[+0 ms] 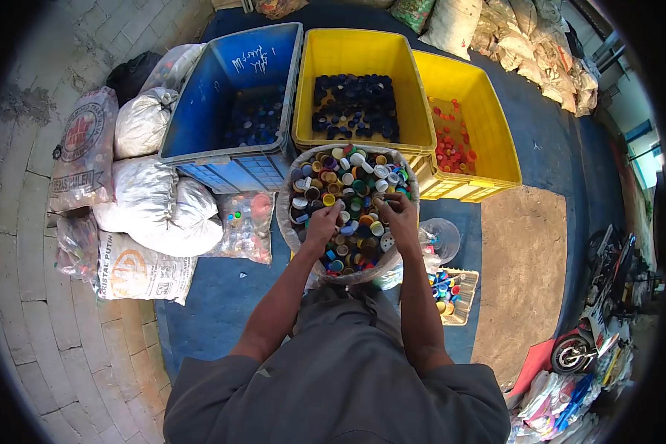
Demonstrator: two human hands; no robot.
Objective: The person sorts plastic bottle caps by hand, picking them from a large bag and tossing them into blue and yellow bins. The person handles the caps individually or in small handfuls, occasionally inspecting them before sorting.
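Plastic bottle caps in many colours fill the open sack just in front of you. It stands on the blue floor, touching the near walls of the crates.

Your left hand is pressed into the caps on the sack's left side. Its fingers curl downward with the tips buried, so you cannot tell whether they hold anything. Your right hand rests on the caps near the sack's right rim. Its fingers point toward the middle of the pile, too small to tell whether they are apart or pinched on a cap.

Beyond the sack stand three crates side by side:
- a blue crate with dark caps in it;
- a yellow crate with dark blue caps;
- a second yellow crate with red caps.

Just right of the sack lies a clear plastic container. Nearer you is a small basket of mixed caps. Stuffed bags are piled along the floor's left edge.
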